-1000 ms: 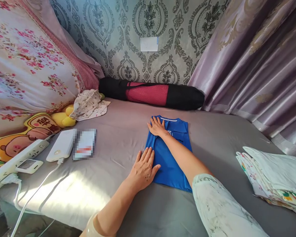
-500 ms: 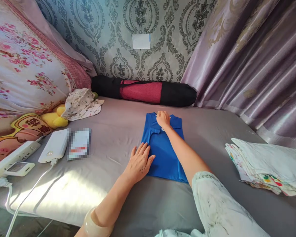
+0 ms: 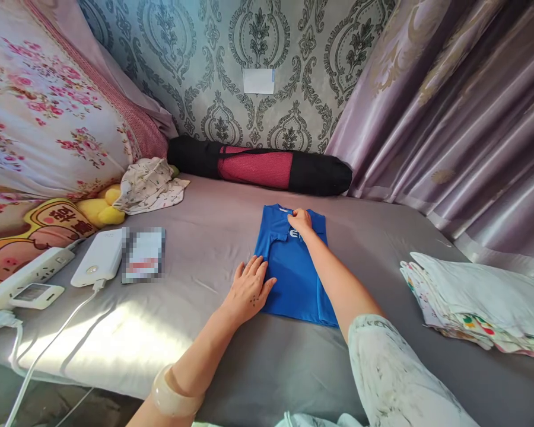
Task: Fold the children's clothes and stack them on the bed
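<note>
A blue T-shirt [image 3: 291, 279] lies on the grey bed sheet [image 3: 196, 231], its sides folded inward and its collar toward the wall. White lettering shows in part on its chest. My left hand [image 3: 249, 284] rests flat on the shirt's left edge, fingers spread. Near the collar, my right hand [image 3: 299, 220] has its fingers curled together on the fabric. Its fingertips are partly hidden, and my forearm covers some of the shirt's right side.
To the right sits a stack of folded clothes [image 3: 476, 302]. Along the wall lies a long black and red bag [image 3: 256, 165]. A white power bank [image 3: 100, 256], a power strip [image 3: 31, 276], cables, a crumpled patterned cloth [image 3: 149, 187] and a yellow plush [image 3: 100, 210] are on the left.
My right hand has shifted slightly right and down from the collar, uncovering more of the neckline and lettering. My left hand stays flat on the shirt's edge.
</note>
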The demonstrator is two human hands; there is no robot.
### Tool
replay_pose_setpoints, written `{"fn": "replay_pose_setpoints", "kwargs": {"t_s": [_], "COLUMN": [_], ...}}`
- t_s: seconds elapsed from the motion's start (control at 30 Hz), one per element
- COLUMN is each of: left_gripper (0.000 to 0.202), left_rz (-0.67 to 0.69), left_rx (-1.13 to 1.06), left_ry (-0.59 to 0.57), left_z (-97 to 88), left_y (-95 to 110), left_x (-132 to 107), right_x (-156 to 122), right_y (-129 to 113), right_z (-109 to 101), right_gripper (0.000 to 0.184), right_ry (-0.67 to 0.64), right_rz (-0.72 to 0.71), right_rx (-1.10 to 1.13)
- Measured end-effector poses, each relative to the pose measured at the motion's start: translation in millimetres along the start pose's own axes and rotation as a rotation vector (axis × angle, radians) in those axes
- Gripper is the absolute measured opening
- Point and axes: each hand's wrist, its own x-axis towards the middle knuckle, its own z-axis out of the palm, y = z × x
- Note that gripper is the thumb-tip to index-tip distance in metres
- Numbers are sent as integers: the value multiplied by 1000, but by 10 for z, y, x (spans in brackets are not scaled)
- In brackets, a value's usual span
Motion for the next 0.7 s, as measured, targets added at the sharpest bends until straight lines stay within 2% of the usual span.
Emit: {"fn": "replay_pose_setpoints", "kwargs": {"t_s": [0.17,0.3,0.53,0.7], "left_gripper": [50,50,49,49], "left_rz": [-2,-4,-11,-6], "left_rx": [-22,-32,-32,-33], "left_ry": [1,16,-23,-32], "left_z": [-14,-12,-45,-62], "left_y": [0,-1,9,9], "left_x": [0,-3,-9,-7], "right_x": [-116,-236,-389,-482], "right_y": [-82,-116,-152,-167], "right_z": [47,98,141,126], "right_gripper": [29,42,61,57], "right_ry": [24,-6,-72,-146], "right_rz": [-96,-215,-530,-604], "right_rx": [99,96,-51,-166]}}
